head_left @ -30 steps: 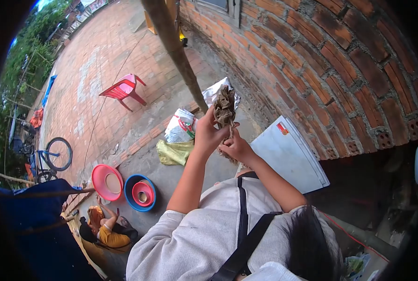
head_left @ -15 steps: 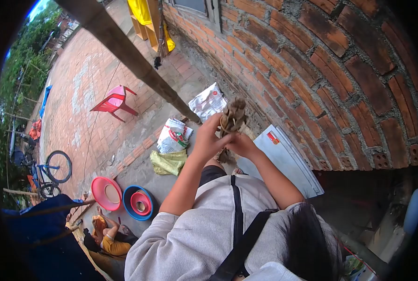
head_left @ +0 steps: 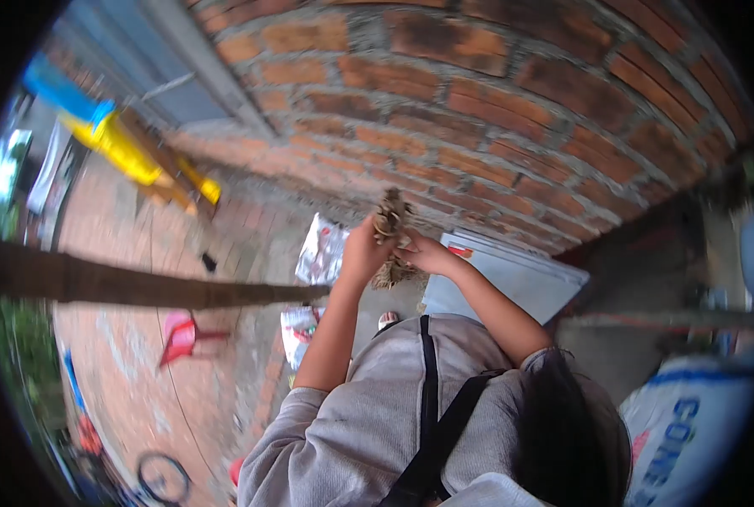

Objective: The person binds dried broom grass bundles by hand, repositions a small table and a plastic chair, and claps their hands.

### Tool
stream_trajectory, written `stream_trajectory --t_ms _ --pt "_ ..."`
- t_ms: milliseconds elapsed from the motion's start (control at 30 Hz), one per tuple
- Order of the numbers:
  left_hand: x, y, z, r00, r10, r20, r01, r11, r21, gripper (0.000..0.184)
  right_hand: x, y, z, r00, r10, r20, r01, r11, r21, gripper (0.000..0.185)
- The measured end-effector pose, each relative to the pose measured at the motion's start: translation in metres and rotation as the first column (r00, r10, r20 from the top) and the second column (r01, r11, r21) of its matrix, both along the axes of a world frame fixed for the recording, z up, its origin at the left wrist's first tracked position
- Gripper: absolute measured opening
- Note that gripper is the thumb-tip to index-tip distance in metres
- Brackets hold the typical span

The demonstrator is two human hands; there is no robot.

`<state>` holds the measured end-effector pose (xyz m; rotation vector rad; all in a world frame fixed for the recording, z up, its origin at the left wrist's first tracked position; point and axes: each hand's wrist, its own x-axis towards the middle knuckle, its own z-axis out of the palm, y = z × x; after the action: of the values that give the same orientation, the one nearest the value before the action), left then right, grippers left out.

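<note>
A bundle of dried brown pieces (head_left: 391, 211), rough and curled like leaves or bark, stands up between my hands in front of my waist. My left hand (head_left: 367, 251) is wrapped round its middle from the left. From the right, the fingers of my right hand (head_left: 426, 254) are closed against the same bundle, just under its top part. More of the brown bundle hangs out below the hands, in front of the ground. Blur and the fingers hide what ties it, and its exact kind cannot be made out.
A brick wall (head_left: 444, 93) rises close ahead, with white panels (head_left: 503, 275) leaning at its foot. To the left a bamboo pole (head_left: 157, 291) crosses over the yard. Behind it stand a red plastic chair (head_left: 182, 336) and silvery sacks (head_left: 322, 249). A large printed sack (head_left: 689, 431) sits at lower right.
The view has swung toward the wall, so the basins and the seated person have left it and the printed sack has come in. Both hands still hold the bundle.
</note>
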<state>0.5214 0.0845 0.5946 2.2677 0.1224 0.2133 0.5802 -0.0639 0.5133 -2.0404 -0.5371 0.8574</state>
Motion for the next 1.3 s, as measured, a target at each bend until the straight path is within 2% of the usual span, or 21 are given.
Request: stream_trajectory --t_ms 67,100,133,167,267,300,367,467,500,533,600,633,667,733,767,800,867,900,967,1200,1300 --pt "0.036 0.009 -0.029 0.999 -0.033 0.028 0.036 0.993 -0.115 0.03 0.003 -0.02 0.005 0.977 -0.144 0.158 0.124 0.984 0.128 0.056" --pt "0.06 0.015 -0.062 0.989 -0.049 0.136 0.073 0.98 -0.184 0.03 0.002 -0.035 0.012 0.973 -0.184 0.14 0.17 0.98 0.104 0.058" --pt "0.083 0.022 -0.097 0.993 -0.023 0.117 0.044 0.983 -0.18 0.029 0.001 -0.049 0.013 0.959 -0.246 0.144 0.233 0.967 0.1 0.058" --pt "0.094 0.017 -0.1 0.989 0.03 0.148 -0.01 0.991 -0.137 0.031 -0.001 -0.062 0.011 0.941 -0.317 0.121 0.303 0.946 0.117 0.058" --pt "0.139 0.03 -0.192 0.996 0.082 -0.032 -0.088 0.946 -0.312 0.044 -0.019 -0.101 0.009 0.87 -0.488 0.076 0.471 0.866 0.166 0.057" --pt "0.143 0.022 -0.193 0.998 0.042 -0.035 -0.051 0.949 -0.312 0.044 -0.027 -0.112 0.01 0.834 -0.541 0.11 0.524 0.839 0.146 0.057" --pt "0.145 0.004 -0.189 0.939 0.114 -0.325 -0.219 0.926 -0.307 0.06 -0.044 -0.131 0.012 0.774 -0.616 0.146 0.6 0.787 0.141 0.058" --pt "0.135 -0.031 -0.173 0.922 0.163 -0.351 -0.246 0.948 -0.203 0.07 -0.06 -0.148 0.013 0.75 -0.653 0.108 0.652 0.757 0.043 0.056" --pt "0.132 -0.041 -0.185 0.964 0.2 -0.174 -0.239 0.94 -0.244 0.069 -0.062 -0.15 0.012 0.741 -0.662 0.109 0.662 0.748 0.044 0.056" --pt "0.131 -0.047 -0.191 0.966 0.191 -0.173 -0.23 0.942 -0.246 0.069 -0.064 -0.15 0.012 0.74 -0.661 0.127 0.664 0.748 0.026 0.055" --pt "0.13 -0.057 -0.203 0.951 0.022 -0.31 -0.15 0.906 -0.396 0.058 -0.066 -0.154 0.011 0.739 -0.658 0.148 0.664 0.747 0.005 0.053" --pt "0.111 -0.068 -0.156 0.938 -0.093 -0.334 -0.068 0.896 -0.44 0.061 -0.065 -0.153 0.018 0.754 -0.638 0.158 0.641 0.766 0.034 0.053" --pt "0.104 -0.076 -0.14 0.939 -0.089 -0.333 -0.072 0.894 -0.443 0.061 -0.064 -0.152 0.022 0.771 -0.615 0.167 0.614 0.787 0.064 0.052" --pt "0.092 -0.086 -0.119 0.988 -0.134 -0.077 0.105 0.947 -0.303 0.059 -0.058 -0.15 0.023 0.784 -0.597 0.172 0.593 0.801 0.079 0.051" --pt "0.086 -0.088 -0.095 0.97 -0.243 -0.01 0.222 0.901 -0.373 0.06 -0.055 -0.148 0.027 0.782 -0.586 0.211 0.571 0.81 0.133 0.05" --pt "0.079 -0.088 -0.079 0.975 -0.223 -0.013 0.202 0.905 -0.374 0.06 -0.052 -0.146 0.03 0.781 -0.573 0.249 0.541 0.82 0.188 0.049" --pt "0.066 -0.087 -0.055 0.911 -0.311 0.271 0.34 0.938 -0.068 0.064 -0.045 -0.139 0.036 0.781 -0.533 0.326 0.476 0.846 0.242 0.048" --pt "0.06 -0.084 -0.046 0.924 -0.276 0.266 0.304 0.95 -0.069 0.064 -0.042 -0.136 0.039 0.762 -0.51 0.4 0.42 0.859 0.294 0.047" --pt "0.049 -0.074 -0.031 0.903 -0.362 0.233 0.361 0.931 0.045 0.069 -0.035 -0.128 0.047 0.769 -0.47 0.433 0.345 0.876 0.337 0.047" --pt "-0.015 -0.04 0.002 0.959 -0.195 0.204 0.13 0.948 0.292 0.07 -0.023 -0.082 0.07 0.887 -0.22 0.406 0.069 0.933 0.353 0.053" --pt "-0.056 -0.027 0.004 0.984 -0.014 0.177 -0.045 0.945 0.324 0.071 -0.027 -0.058 0.069 0.817 -0.086 0.571 -0.149 0.924 0.353 0.057"
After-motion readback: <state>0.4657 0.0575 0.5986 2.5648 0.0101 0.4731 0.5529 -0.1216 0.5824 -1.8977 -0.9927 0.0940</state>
